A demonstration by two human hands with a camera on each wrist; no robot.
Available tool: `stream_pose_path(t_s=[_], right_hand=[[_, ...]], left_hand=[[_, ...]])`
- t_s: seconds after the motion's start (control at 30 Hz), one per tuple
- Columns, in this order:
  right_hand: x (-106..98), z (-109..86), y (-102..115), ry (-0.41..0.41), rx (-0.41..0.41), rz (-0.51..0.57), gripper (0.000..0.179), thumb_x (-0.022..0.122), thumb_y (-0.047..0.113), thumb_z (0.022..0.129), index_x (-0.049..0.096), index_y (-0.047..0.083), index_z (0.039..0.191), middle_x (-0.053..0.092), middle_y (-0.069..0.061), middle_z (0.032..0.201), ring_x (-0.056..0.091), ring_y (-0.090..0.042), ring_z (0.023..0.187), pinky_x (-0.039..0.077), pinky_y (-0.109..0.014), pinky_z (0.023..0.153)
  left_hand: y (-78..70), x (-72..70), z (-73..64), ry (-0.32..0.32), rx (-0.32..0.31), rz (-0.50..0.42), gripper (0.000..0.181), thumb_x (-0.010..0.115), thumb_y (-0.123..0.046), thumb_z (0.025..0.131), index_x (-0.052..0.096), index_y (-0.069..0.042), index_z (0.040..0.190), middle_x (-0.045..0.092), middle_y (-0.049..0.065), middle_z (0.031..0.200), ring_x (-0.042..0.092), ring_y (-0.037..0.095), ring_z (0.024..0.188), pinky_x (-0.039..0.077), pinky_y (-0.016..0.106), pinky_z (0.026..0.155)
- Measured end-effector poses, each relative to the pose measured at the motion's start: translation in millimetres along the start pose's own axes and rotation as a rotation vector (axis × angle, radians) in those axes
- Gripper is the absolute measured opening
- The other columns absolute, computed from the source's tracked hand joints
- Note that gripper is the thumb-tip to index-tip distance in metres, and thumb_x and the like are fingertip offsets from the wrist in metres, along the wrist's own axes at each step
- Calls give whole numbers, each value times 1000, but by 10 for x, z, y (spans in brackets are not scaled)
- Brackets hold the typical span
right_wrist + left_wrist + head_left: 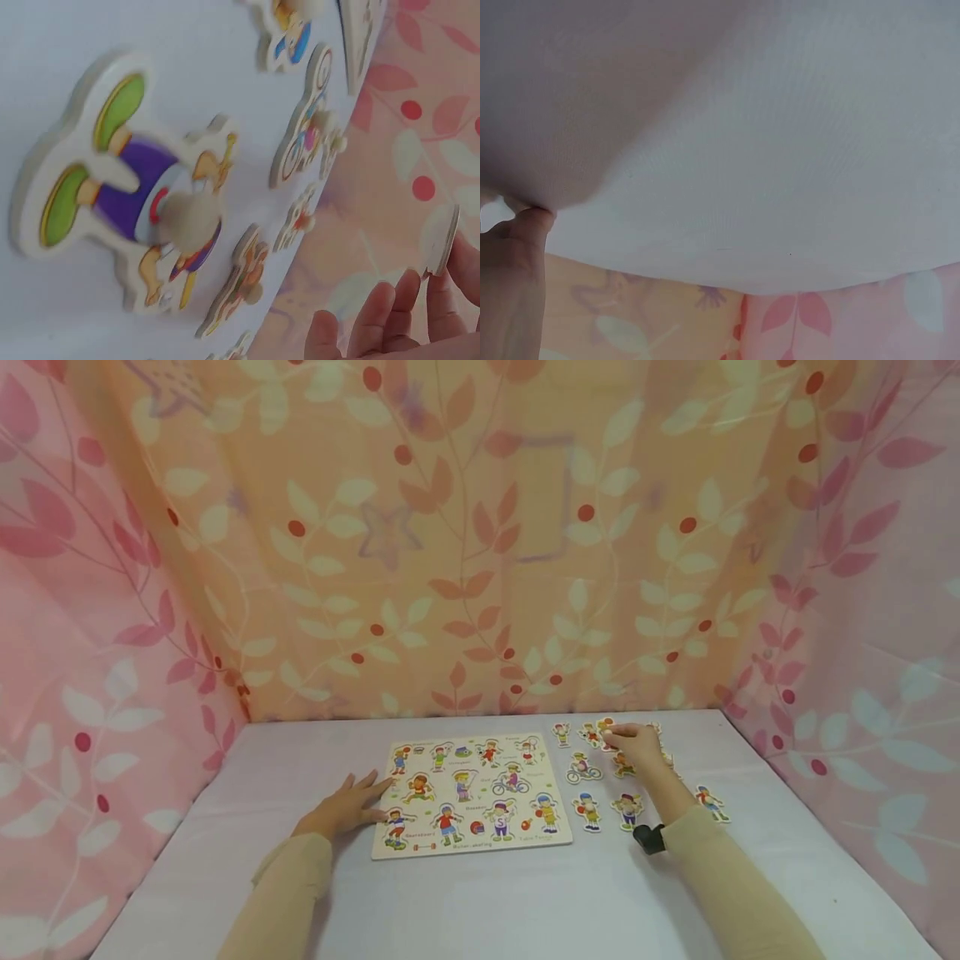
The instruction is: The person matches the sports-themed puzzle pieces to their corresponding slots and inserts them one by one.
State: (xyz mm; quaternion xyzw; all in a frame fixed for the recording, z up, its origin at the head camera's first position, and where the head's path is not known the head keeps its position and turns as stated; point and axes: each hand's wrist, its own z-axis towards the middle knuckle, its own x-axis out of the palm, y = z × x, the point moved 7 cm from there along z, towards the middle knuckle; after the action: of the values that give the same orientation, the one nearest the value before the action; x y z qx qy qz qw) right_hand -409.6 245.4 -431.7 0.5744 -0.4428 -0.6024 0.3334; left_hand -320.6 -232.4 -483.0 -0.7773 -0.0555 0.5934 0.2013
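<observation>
The left edge of the puzzle board [440, 787] is touched at nine o'clock by the left hand [347, 807], its fingers loosely spread. Between two and three o'clock from the board, a wooden piece [442, 240] is pinched by the right hand [643, 746], by which neighbouring pieces are partly covered. The space between that hand and the board is partly occupied by the cyclist piece [582, 768]. At three o'clock, the baseball piece [628, 811] is closely neighboured by a black object [650, 838].

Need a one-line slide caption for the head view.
Left hand at the left edge of a cream rectangular puzzle board, right hand holding a thin wooden cutout piece over the white tabletop.
</observation>
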Motion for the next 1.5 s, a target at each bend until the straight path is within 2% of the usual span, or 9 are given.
stream_pose_path(t_s=[0.2,0.4,0.57,0.73,0.97,1.07,1.2,1.33,1.5], right_hand=[[114,-62,115,12,-4,1,35,65,15,93,62,-8,119,69,-3,87,57,-14,81,49,-38,78],[243,-123,128,23,-12,8,34,65,14,93,61,-9,118,70,-7,89,61,-19,86,45,-39,85],[351,-163,117,19,-23,27,30,66,11,91,63,-10,113,68,-7,87,60,-24,88,45,-34,80],[471,-192,118,19,-6,58,28,68,11,90,65,-8,110,68,-4,85,60,-19,82,47,-29,74],[733,-294,198,42,-21,59,28,68,11,90,65,-8,110,70,-12,90,63,-18,81,51,-39,79],[870,-324,203,63,-22,89,26,68,12,90,66,-6,109,68,-12,94,62,-22,87,50,-41,84],[1025,-348,190,86,-8,125,25,68,13,91,66,-4,109,67,-13,99,62,-24,92,49,-42,88],[1141,-371,163,93,17,135,23,70,12,90,67,-3,108,68,-11,96,63,-20,88,50,-36,83],[1274,-434,214,117,-14,149,21,70,10,89,68,-3,105,67,-10,93,62,-17,82,51,-29,74]], left_hand=[[41,-4,3,5,-20,-3,75,64,-48,87,40,-12,148,23,23,156,7,57,139,16,75,104],[12,-27,-16,-6,5,-15,74,65,-46,88,40,-10,148,24,25,155,8,58,138,18,75,103],[0,-30,-10,-19,13,-5,75,65,-48,87,42,-10,147,25,25,154,10,59,137,19,75,103],[-1,-5,-6,-26,0,4,77,65,-50,85,42,-11,147,25,25,154,10,59,137,20,76,101],[-13,24,-71,-46,13,64,74,61,-51,87,43,-11,147,29,24,153,16,60,136,27,76,98],[-34,4,-100,-69,36,85,72,61,-50,88,45,-11,146,30,23,154,19,61,134,29,74,98],[-109,-14,-132,-95,127,79,67,59,-45,92,44,-8,146,30,19,155,24,58,134,30,73,99],[-182,11,-192,-74,219,37,64,58,-40,95,43,-3,145,34,18,153,27,54,135,28,70,102],[-167,53,-304,-38,241,12,78,64,-45,89,38,2,146,33,20,153,23,51,138,21,71,106]])
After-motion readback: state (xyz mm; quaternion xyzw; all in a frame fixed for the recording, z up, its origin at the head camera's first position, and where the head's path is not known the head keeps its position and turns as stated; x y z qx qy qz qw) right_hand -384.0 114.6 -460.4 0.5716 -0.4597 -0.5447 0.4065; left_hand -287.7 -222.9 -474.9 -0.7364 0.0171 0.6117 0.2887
